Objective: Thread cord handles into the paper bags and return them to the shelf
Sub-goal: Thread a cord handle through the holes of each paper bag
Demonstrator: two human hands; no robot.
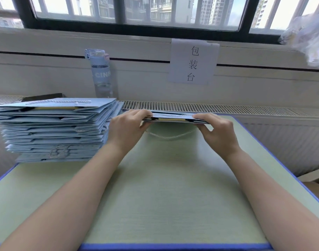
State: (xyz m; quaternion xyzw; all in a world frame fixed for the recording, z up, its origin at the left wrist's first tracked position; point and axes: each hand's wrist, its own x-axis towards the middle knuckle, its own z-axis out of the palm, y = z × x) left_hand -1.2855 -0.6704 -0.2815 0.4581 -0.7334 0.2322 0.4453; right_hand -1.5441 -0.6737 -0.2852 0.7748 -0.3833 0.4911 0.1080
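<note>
Midair, flat paper bag (173,116) pinched between left hand (127,130), right hand (219,132).

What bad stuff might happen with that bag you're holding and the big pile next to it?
The cord dangles loose under the paper bag that the left hand and right hand pinch at its ends; it might snag or slip out. The stack of bags sits unevenly right beside the left hand, so a bump could slide it over. The water bottle stands just behind that stack; if knocked, it might wet the paper.
</note>
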